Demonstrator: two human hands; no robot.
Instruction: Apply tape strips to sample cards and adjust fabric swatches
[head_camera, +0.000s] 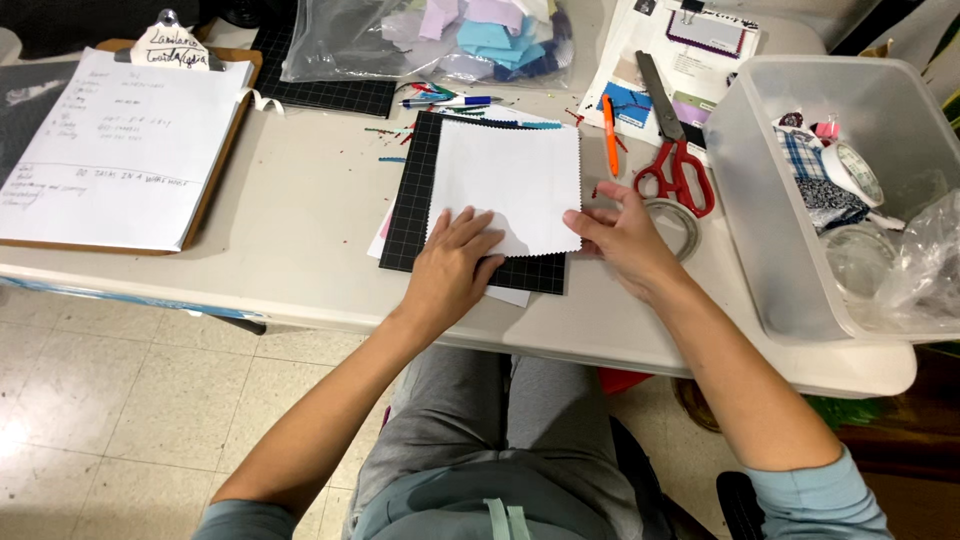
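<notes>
A white square of fabric (510, 180) with zigzag-cut edges lies on a small black gridded cutting mat (408, 200) on the table. My left hand (452, 270) rests flat on the fabric's near left corner, fingers pressing it down. At the fabric's near right corner, my right hand (620, 235) pinches the edge between thumb and fingers. Pale paper sheets stick out from under the mat.
Red-handled scissors (675, 150) and an orange pen (610, 135) lie right of the mat. A clear plastic bin (760, 230) with fabric scraps and tape stands at right. A clipboard with paper (120, 140) sits at left. A bag of fabric pieces (430, 40) lies behind.
</notes>
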